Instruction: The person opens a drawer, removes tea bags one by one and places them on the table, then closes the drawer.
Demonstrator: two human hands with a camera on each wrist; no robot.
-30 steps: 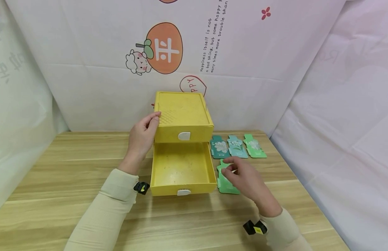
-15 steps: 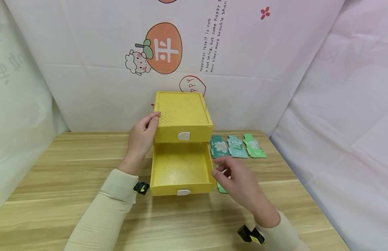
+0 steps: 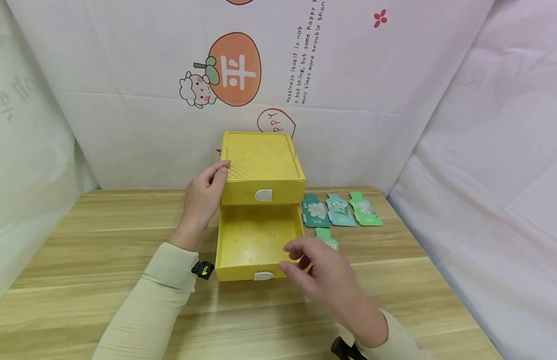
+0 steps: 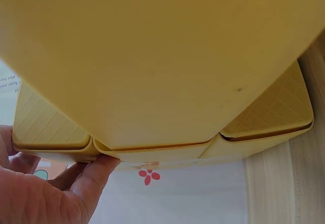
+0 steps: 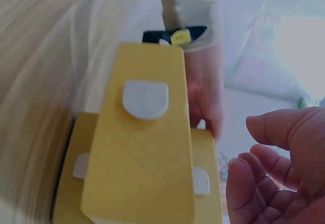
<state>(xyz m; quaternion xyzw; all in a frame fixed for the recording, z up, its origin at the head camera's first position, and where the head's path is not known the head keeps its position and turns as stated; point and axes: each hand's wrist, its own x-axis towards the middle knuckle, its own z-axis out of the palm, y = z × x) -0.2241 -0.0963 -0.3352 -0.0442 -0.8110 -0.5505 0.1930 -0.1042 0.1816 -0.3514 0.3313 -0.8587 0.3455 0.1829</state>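
A yellow drawer cabinet [image 3: 264,155] stands at the back of the table, one drawer [image 3: 260,242] pulled well out with nothing inside it. My left hand [image 3: 205,197] holds the cabinet's upper left edge, and the left wrist view shows its thumb [image 4: 91,183] against the side. The right hand [image 3: 328,275], its fingers loosely bent with nothing between them, hovers by the drawer's front right corner. A white pull tab [image 5: 145,99] marks the drawer front in the right wrist view. Behind the right hand, a green LeTea packet [image 3: 324,235] is mostly hidden.
A dark teal packet [image 3: 316,212], a light blue packet [image 3: 340,211] and another green packet [image 3: 366,210] lie in a row right of the cabinet. The wood-grain table [image 3: 102,270] meets a printed white cloth [image 3: 156,140] behind and at the sides.
My right hand has moved left and toward me, from over the near green packet to the open drawer's front right corner. The left hand has stayed on the cabinet.
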